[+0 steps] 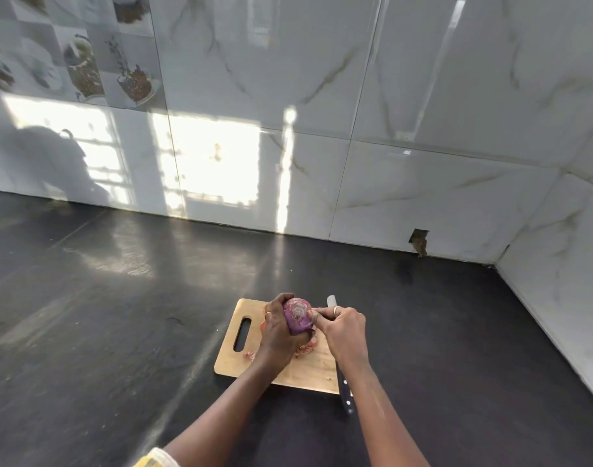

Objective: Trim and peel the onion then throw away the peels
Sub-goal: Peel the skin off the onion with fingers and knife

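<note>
Left hand [277,335]: wrapping around the red onion [297,315] from the left side and from beneath, fingers curled closed over it and holding it lifted above the cutting board [305,369]; a ring is showing on one finger.
Right hand [342,326]: reaching in from the right, thumb and forefinger pinching together at the onion's right edge, right at the rim of the cut face; whether they are gripping a strip of skin is too small to tell. A ring is showing on one finger here too.
Red onion: sitting in the left hand over the far half of the board, its trimmed end facing up and showing pale rings, purple skin covering the side toward the camera.
Peels [250,355]: small pinkish scraps lying on the board, below and beside the left hand.
Knife [345,392]: lying along the board's right edge, dark riveted handle sticking out past the near edge, blade tip showing beyond the right hand.
Cutting board: wooden, with a slot handle at its left end, lying on the dark tabletop [119,315] toward the near edge, well apart from the tiled wall [355,96] at the back edge.
</note>
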`<state>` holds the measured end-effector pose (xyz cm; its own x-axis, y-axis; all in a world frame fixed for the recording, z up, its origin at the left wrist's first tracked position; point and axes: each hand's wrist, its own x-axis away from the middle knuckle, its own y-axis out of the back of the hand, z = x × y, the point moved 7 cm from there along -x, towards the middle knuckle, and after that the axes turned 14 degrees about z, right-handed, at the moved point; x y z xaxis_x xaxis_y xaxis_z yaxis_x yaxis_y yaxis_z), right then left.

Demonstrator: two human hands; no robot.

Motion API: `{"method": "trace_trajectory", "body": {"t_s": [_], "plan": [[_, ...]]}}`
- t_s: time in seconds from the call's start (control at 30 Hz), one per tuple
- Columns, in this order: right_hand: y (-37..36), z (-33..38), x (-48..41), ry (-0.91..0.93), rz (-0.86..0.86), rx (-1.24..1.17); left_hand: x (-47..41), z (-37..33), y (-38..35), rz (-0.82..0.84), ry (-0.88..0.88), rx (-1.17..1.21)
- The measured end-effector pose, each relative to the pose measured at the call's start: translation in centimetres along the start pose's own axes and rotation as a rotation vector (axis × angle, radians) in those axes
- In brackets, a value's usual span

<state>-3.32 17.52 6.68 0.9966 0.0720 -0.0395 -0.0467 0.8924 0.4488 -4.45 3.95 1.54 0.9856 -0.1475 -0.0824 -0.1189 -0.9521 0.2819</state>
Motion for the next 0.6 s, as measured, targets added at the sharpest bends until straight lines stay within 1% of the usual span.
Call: {"method": "trace_trajectory", "body": {"t_s": [0.17, 0.27, 0.43, 0.6], "plan": [[0.0, 0.3, 0.1, 0.003, 0.025, 0.013, 0.3, 0.3, 0.1, 0.005, 0.007, -0.012], [0.1, 0.0, 0.1, -0.012, -0.001, 0.033, 0.4, 0.3, 0.0, 0.0, 0.008, 0.0], [0.1, -0.5, 0.0, -0.027, 0.027, -0.062, 0.4, 0.0, 0.3, -0.032, 0.017, 0.039], [-0.3, -0.8, 0.1, -0.054, 0.066, -0.237, 0.5, -0.3, 0.4, -0.047, 0.016, 0.054]]}}
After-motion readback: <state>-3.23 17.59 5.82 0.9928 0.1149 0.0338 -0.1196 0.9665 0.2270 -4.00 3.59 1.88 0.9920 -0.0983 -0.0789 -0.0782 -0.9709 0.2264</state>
